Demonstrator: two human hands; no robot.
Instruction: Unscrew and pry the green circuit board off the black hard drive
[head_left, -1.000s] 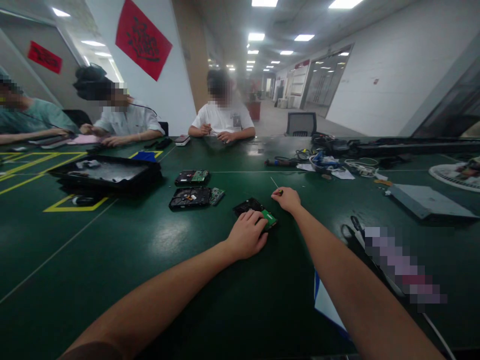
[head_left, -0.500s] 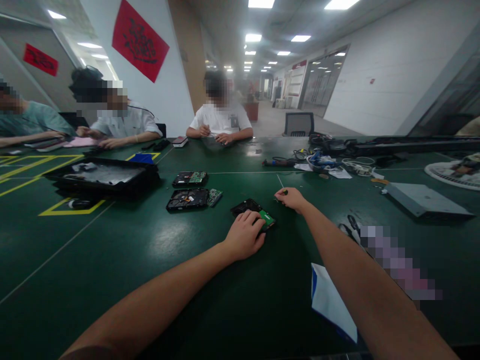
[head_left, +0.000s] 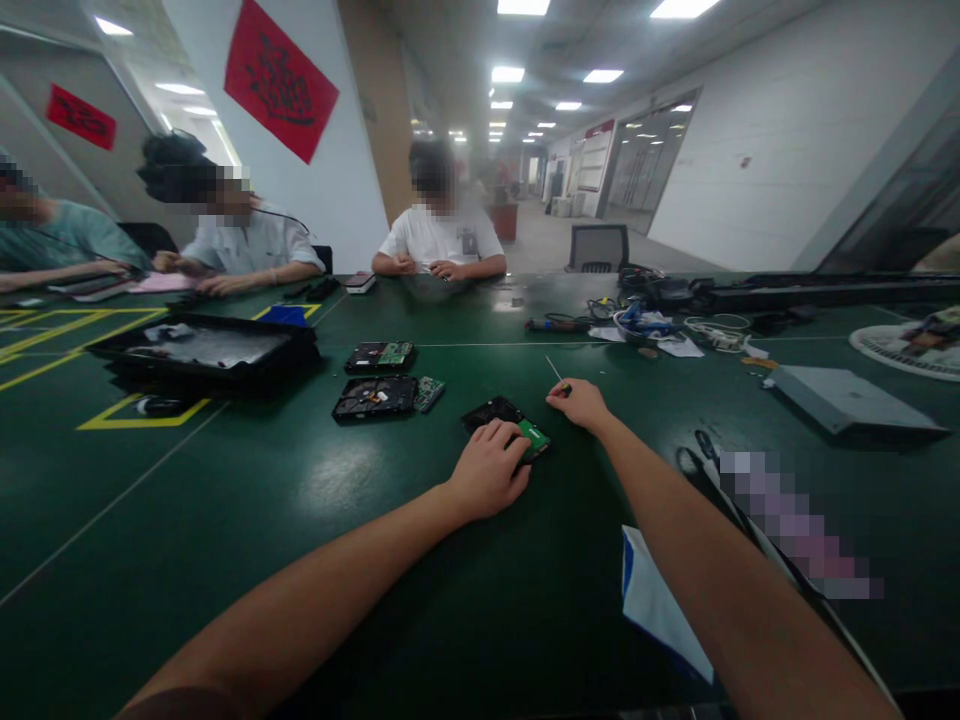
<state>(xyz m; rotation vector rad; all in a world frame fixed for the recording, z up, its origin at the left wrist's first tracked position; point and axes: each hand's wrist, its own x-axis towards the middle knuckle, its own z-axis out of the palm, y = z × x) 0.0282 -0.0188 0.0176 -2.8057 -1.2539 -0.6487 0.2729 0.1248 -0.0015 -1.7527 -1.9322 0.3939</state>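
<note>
My left hand (head_left: pixel 491 470) lies over the near side of a hard drive (head_left: pixel 491 410), its fingers bent down on it. The drive has a black case and a green circuit board, partly hidden under my fingers. To the right of the drive, my right hand (head_left: pixel 581 403) is closed in a pinch on a slim screwdriver (head_left: pixel 553 369). Its thin shaft points away and to the left, apart from the drive. Left of these lie another opened drive (head_left: pixel 373 399), a loose circuit board (head_left: pixel 429 393) and a further drive (head_left: pixel 379 355).
A black tray (head_left: pixel 202 350) stands at the left. Tangled cables (head_left: pixel 645 320) lie at the back right, near a grey metal box (head_left: pixel 855 400). A white and blue packet (head_left: pixel 664 605) is beside my right forearm. A person (head_left: pixel 441 235) sits opposite; others are at left.
My right hand has shifted slightly left and the screwdriver's shaft has tilted further left. My left hand and the drive stay put. The person opposite has moved their hands a little.
</note>
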